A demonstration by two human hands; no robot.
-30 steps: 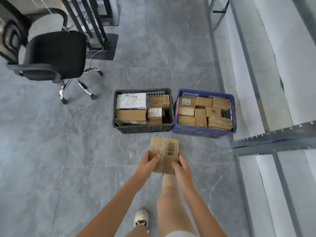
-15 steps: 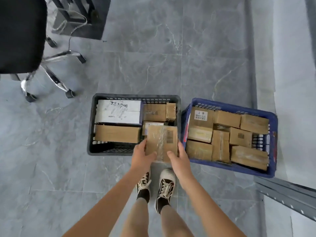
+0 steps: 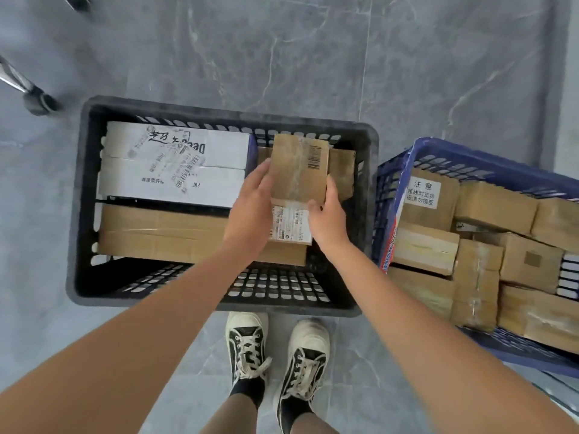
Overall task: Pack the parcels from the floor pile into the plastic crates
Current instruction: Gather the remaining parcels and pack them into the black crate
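Observation:
I hold a small brown taped parcel (image 3: 299, 169) with a barcode over the right half of the black crate (image 3: 219, 115). My left hand (image 3: 252, 211) grips its left edge and my right hand (image 3: 327, 214) its lower right corner. Under it lie brown parcels, one with a white label (image 3: 289, 225). The black crate also holds a large white box (image 3: 175, 164) at the back left and a long brown box (image 3: 163, 233) in front. To the right, the blue crate (image 3: 404, 161) is packed with several brown parcels.
Both crates stand on a grey marble-tile floor. My two sneakers (image 3: 275, 349) are right in front of the black crate. A chair caster (image 3: 39, 103) and chrome leg show at the far left edge. A pale wall base runs along the right side.
I have stepped up to the crates and the view has dropped closer. Both hands have carried the parcel forward from in front of the black crate to over its right half.

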